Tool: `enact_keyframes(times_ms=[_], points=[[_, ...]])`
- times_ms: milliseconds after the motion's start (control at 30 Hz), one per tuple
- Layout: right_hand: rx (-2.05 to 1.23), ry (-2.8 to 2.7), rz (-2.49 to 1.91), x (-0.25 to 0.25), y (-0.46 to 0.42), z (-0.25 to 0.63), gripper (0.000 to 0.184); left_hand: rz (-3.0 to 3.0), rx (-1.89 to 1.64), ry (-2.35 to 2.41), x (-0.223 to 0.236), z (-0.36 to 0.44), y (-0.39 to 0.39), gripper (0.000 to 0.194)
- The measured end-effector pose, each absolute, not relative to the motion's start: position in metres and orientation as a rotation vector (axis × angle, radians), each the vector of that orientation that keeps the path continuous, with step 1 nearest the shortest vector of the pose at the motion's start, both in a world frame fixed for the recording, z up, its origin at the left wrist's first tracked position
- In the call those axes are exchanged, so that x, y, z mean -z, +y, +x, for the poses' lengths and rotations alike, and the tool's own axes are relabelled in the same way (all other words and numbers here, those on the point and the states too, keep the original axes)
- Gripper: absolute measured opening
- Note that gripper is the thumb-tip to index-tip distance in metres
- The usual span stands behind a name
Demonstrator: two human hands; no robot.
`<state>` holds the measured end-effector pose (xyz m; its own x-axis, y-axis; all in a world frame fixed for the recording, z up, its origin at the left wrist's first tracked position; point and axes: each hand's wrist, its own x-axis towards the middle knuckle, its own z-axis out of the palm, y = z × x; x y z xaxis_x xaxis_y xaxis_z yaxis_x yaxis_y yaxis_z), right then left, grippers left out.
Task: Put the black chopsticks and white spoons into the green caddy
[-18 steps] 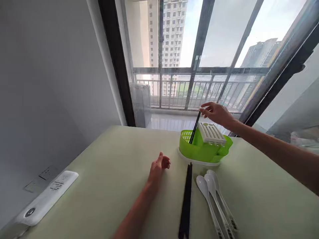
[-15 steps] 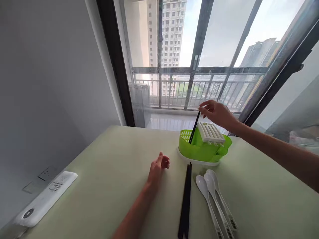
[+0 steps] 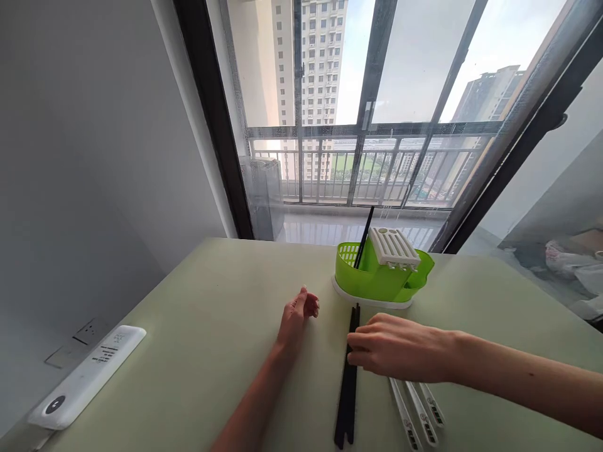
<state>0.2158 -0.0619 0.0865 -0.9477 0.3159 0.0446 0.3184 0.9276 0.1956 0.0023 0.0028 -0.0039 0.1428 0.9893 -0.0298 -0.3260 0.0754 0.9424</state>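
Observation:
My right hand (image 3: 396, 347) is over a bundle of black chopsticks (image 3: 347, 395) lying on the table, its thumb and fingers closed at their upper part. It also covers the bowls of several white spoons (image 3: 414, 411), whose handles show below. My left hand (image 3: 298, 314) rests on the table to the left, loosely curled with thumb and fingers apart, holding nothing. Beyond both hands stands a green cutlery holder (image 3: 367, 282) with a white slotted top (image 3: 394, 246) and a white base. Black chopsticks (image 3: 364, 237) lean upright in its left basket section.
A white power strip (image 3: 89, 376) lies along the left edge of the table (image 3: 188, 351). Behind the table is a glass window (image 3: 405, 75) with dark frames. Plastic bags (image 3: 577, 270) are at the far right.
My right hand has let go of the chopsticks in the holder and come down toward me to those on the table. My left hand has stayed in place.

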Motion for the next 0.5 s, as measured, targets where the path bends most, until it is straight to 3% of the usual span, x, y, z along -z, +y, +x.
enact_keyframes(times_ms=[200,500], points=[[0.312,-3.025,-0.418,-0.045,-0.084,0.209,0.027,1.001,-1.219,0.891,0.009,0.003,0.002,0.050],[0.244,-2.987,-0.356,-0.022,-0.086,0.206,0.030,1.048,-1.205,0.923,0.006,0.001,0.003,0.053]])
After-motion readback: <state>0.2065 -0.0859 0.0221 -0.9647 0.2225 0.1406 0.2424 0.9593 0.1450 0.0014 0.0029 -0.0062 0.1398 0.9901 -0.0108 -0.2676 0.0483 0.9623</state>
